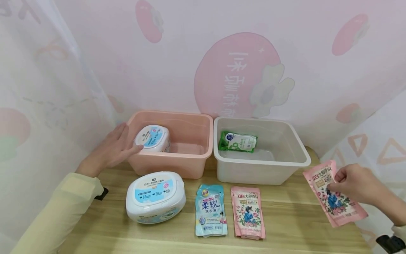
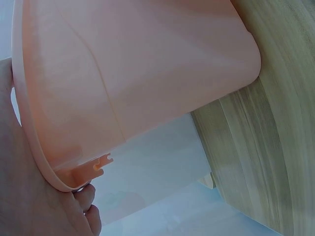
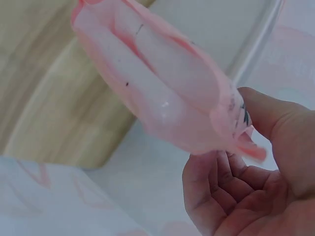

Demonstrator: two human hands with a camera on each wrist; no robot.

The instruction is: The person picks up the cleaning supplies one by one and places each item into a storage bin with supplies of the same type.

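My right hand (image 1: 355,183) pinches a pink laundry detergent pouch (image 1: 333,204) near its upper edge, in the air right of the grey bin. The right wrist view shows the pouch's folded underside (image 3: 162,93) between thumb and fingers (image 3: 202,182). At the left rim of the pink bin (image 1: 177,164), my left hand (image 1: 115,148) rests with fingers fairly straight and thumb over the front edge. In the left wrist view, the hand (image 2: 29,187) lies along that bin's rim (image 2: 34,137). Inside this bin sits a white laundry-pod box (image 1: 153,137).
Inside the grey bin (image 1: 253,173) lies a green pouch (image 1: 238,141). Another white pod box (image 1: 155,197), a blue detergent pouch (image 1: 210,211) and a second pink pouch (image 1: 248,213) are lined up before the bins on the wooden table (image 1: 295,218). A patterned curtain (image 1: 177,70) stands behind.
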